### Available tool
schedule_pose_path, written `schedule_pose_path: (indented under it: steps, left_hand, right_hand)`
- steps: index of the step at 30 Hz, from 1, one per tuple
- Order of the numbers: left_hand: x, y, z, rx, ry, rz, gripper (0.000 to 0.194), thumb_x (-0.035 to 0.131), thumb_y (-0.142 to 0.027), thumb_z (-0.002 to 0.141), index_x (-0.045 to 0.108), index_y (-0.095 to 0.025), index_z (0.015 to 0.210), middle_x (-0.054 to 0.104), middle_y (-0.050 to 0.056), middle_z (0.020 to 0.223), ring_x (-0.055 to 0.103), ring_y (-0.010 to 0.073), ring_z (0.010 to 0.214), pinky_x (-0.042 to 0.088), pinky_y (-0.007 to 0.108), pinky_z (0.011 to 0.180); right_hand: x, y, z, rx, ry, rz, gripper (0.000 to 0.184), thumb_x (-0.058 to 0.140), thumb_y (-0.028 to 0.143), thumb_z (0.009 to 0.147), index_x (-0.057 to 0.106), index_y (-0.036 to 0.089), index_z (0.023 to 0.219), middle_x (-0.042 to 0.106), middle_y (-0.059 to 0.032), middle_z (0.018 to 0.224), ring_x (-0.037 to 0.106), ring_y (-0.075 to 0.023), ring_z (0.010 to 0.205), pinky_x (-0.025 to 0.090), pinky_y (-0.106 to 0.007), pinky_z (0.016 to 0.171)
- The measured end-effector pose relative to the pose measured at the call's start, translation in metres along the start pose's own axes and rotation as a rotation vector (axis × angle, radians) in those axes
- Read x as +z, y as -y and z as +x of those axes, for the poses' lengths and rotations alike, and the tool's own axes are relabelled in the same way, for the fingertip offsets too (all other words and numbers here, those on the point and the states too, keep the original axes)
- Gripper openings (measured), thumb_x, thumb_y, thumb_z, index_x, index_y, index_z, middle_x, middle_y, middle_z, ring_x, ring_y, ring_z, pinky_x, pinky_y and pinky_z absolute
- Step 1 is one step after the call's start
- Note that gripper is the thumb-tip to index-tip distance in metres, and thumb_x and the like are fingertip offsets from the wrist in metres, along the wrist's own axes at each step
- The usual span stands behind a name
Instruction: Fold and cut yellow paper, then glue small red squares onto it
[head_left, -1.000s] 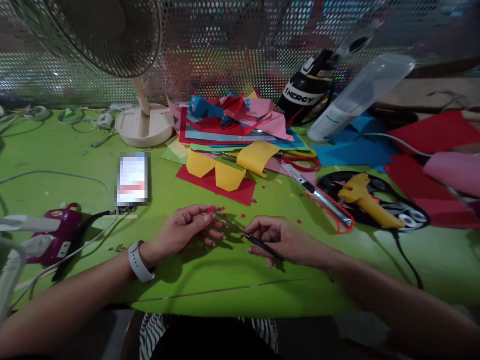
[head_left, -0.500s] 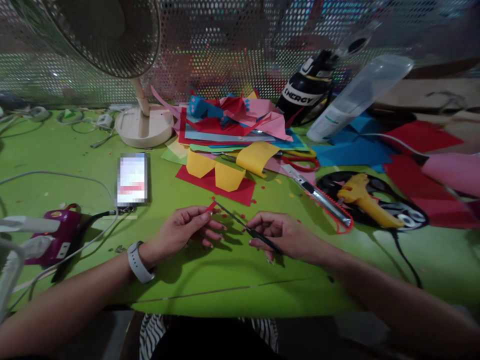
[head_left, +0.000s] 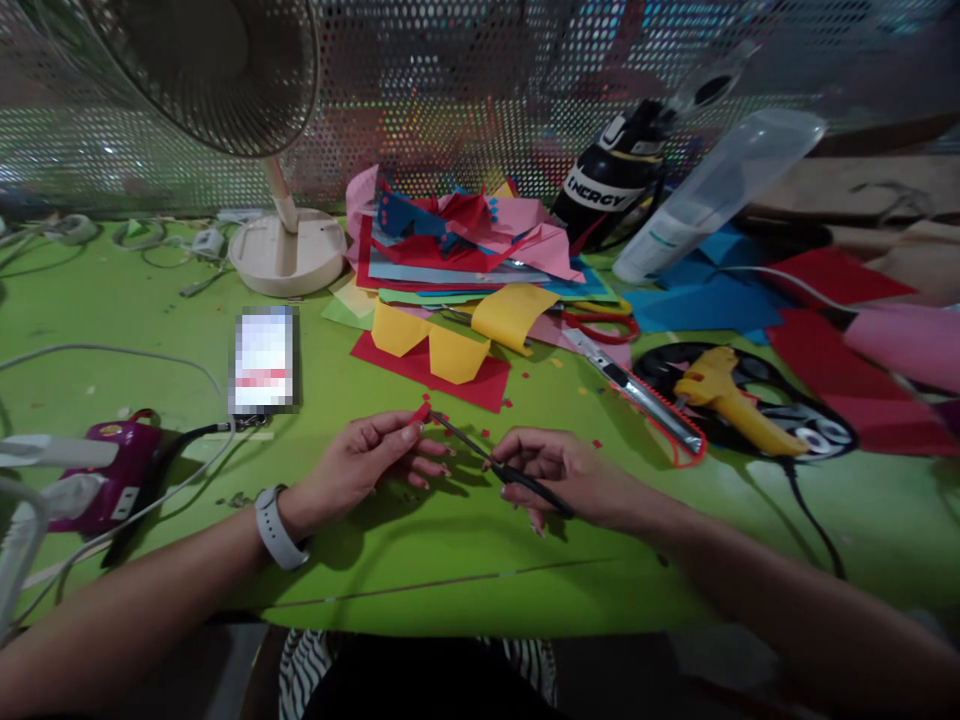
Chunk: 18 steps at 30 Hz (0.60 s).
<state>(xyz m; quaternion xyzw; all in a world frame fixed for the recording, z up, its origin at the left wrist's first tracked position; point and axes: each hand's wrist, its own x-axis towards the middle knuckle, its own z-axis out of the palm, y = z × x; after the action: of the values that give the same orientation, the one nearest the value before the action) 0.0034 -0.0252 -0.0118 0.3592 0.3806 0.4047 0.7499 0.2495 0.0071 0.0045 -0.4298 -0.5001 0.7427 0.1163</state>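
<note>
My left hand [head_left: 386,455] pinches a small strip of red paper [head_left: 421,414] between thumb and index finger, the other fingers spread loosely below. Dark-handled scissors [head_left: 525,485] are in my right hand [head_left: 566,472]. Their long thin blades [head_left: 461,432] point up and left, with the tip just right of the red strip; a small gap shows there. My fingers hide part of the handles. Small red paper bits [head_left: 486,433] lie scattered on the green table [head_left: 420,585]. Behind my hands, a folded yellow paper piece [head_left: 459,355] rests on a red paper sheet [head_left: 491,385].
A pile of coloured paper [head_left: 472,235] lies at the back. To the right are a utility knife [head_left: 645,400], a yellow glue gun [head_left: 739,405] and a black bottle [head_left: 611,185]. On the left are a phone [head_left: 262,360], a fan [head_left: 289,255] and a purple power socket [head_left: 124,470] with cables.
The scissors' tip has shifted slightly left and down, close to the red strip. My right hand has moved a little, while a pink paper on the back pile has curled upright.
</note>
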Motion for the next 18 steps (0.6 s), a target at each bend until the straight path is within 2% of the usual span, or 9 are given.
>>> schedule_pose_path:
  steps: [10,18]
  left_hand:
    - [0.0019,-0.0009,-0.001,-0.036,-0.009,0.048,0.032,0.065,-0.033,0.091,0.064,-0.016,0.118,0.075,0.011,0.105,0.073,0.0147,0.082,0.055,0.026,0.069]
    - [0.0023,-0.0017,-0.0008,-0.036,-0.011,0.01,0.032,0.07,-0.035,0.087,0.065,-0.016,0.112,0.076,0.008,0.1,0.073,0.0142,0.08,0.056,0.023,0.066]
  right_hand:
    - [0.0005,-0.0082,0.0039,-0.025,0.024,0.03,0.053,0.09,0.045,0.056,0.055,0.018,0.087,0.056,0.0086,0.061,0.053,-0.0047,0.044,0.05,-0.019,0.041]
    - [0.0002,-0.0106,0.0039,-0.031,0.009,0.015,0.053,0.088,0.045,0.057,0.055,0.018,0.087,0.057,0.0089,0.062,0.054,-0.0044,0.043,0.048,-0.018,0.04]
